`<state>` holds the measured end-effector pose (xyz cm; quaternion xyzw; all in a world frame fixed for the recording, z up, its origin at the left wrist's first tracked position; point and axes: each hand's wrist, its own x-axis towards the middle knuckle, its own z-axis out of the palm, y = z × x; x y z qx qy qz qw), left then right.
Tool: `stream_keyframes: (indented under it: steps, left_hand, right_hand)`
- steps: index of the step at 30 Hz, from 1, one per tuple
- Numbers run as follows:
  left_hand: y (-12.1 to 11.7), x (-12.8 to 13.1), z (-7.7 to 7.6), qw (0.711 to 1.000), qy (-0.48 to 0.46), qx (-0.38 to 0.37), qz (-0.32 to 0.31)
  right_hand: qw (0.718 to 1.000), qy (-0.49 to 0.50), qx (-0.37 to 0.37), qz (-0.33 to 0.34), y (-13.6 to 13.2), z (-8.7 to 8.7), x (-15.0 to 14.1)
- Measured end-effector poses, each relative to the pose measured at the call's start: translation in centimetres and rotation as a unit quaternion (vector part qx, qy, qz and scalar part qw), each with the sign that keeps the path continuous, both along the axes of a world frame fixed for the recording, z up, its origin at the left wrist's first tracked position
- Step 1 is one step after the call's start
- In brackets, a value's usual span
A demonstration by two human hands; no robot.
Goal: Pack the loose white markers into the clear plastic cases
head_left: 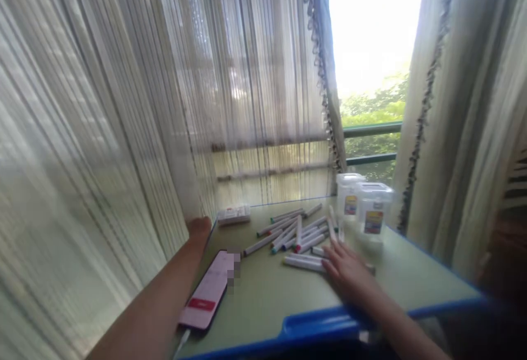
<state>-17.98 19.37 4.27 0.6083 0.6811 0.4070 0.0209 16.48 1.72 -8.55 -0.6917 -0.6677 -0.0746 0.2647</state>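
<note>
My right hand (348,266) rests palm down on the table, its fingers stretched out and touching the ends of a few white markers (304,262). Just beyond the fingertips lies a loose pile of several more markers (288,231), with coloured ends in green, red, blue and brown. At the table's far left edge is my left hand (200,226), close to a small flat white stack (234,215). Its fingers are mostly hidden, so their grip does not show.
Two clear plastic containers (374,214) with labels stand at the back right. A phone (208,291) with a cable plugged in lies near my left forearm. The pale green table (263,305) has a blue rim. Sheer curtains (247,85) hang behind it, beside a railed window opening.
</note>
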Motion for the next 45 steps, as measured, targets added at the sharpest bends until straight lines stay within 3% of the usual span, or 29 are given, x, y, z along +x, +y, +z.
stream_keyframes:
  steps: [3, 4, 5, 7, 8, 9, 11, 13, 15, 18, 20, 22, 24, 26, 30, 32, 36, 40, 45]
  left_hand:
    - [-3.1, 4.9, 0.7, 1.000, 0.010, 0.001, -0.025]
    - [-4.7, 7.2, 0.3, 0.996, 0.026, 0.005, -0.080]
    - [-6.5, 9.5, -0.3, 0.982, 0.061, 0.021, -0.177]
    - [-10.2, 14.1, -2.0, 0.953, 0.109, 0.032, -0.281]
    - [-11.8, 16.0, -2.9, 0.921, 0.176, 0.036, -0.345]
    - [-13.0, 17.6, -3.7, 0.901, 0.227, 0.030, -0.367]
    - [-14.2, 19.4, -5.2, 0.903, 0.278, -0.042, -0.326]
    - [-13.7, 19.8, -6.0, 0.901, 0.287, -0.100, -0.309]
    - [-12.3, 19.4, -6.5, 0.896, 0.293, -0.095, -0.320]
    - [-10.4, 18.7, -6.6, 0.911, 0.279, -0.081, -0.293]
    - [-9.9, 18.6, -6.7, 0.915, 0.275, -0.071, -0.288]
    - [-9.8, 18.8, -6.7, 0.915, 0.276, -0.064, -0.286]
    - [-9.9, 19.0, -6.9, 0.917, 0.280, -0.054, -0.279]
    - [-10.1, 19.3, -7.1, 0.919, 0.278, -0.040, -0.276]
    - [-10.5, 20.2, -6.5, 0.932, 0.225, -0.005, -0.283]
    - [-10.6, 21.0, -5.5, 0.941, 0.171, 0.022, -0.290]
    - [-10.6, 22.5, -3.8, 0.936, 0.085, 0.133, -0.315]
    - [-10.2, 22.9, -4.4, 0.910, 0.059, 0.244, -0.331]
    - [-9.5, 21.7, -5.7, 0.909, -0.027, 0.204, -0.364]
  right_hand:
    - [0.999, 0.004, -0.024, 0.045, 0.0, 1.2, -0.1]
    - [0.998, 0.001, -0.030, 0.054, 0.1, 1.3, -0.1]
    - [0.998, 0.000, -0.031, 0.063, 0.4, 1.5, 0.0]
    - [0.996, 0.000, -0.028, 0.087, 1.4, 1.7, 0.1]
    - [0.994, 0.001, -0.025, 0.105, 2.0, 1.8, 0.2]
    - [0.992, 0.002, -0.024, 0.126, 2.6, 1.9, 0.2]
    - [0.987, -0.001, -0.029, 0.158, 4.0, 2.1, 0.5]
    - [0.983, 0.014, -0.003, 0.181, 5.3, 2.3, 1.0]
    - [0.982, 0.051, 0.044, 0.174, 6.3, 2.6, 1.9]
    - [0.970, 0.092, 0.187, 0.127, 6.4, 3.6, 3.9]
    - [0.932, 0.135, 0.338, 0.003, 5.6, 4.6, 5.4]
    - [0.869, 0.168, 0.444, -0.143, 4.7, 5.5, 6.6]
    - [0.840, 0.186, 0.456, -0.227, 4.1, 6.1, 7.3]
    - [0.854, 0.209, 0.405, -0.252, 4.1, 6.1, 7.7]
    - [0.874, 0.316, 0.263, -0.257, 5.0, 5.1, 8.1]
    - [0.887, 0.314, 0.234, -0.244, 5.4, 4.7, 8.2]
    - [0.927, 0.158, 0.305, -0.153, 5.2, 4.4, 7.1]
    - [0.941, 0.025, 0.337, -0.035, 4.6, 4.2, 5.5]
    - [0.950, -0.015, 0.310, 0.012, 4.4, 3.8, 5.0]
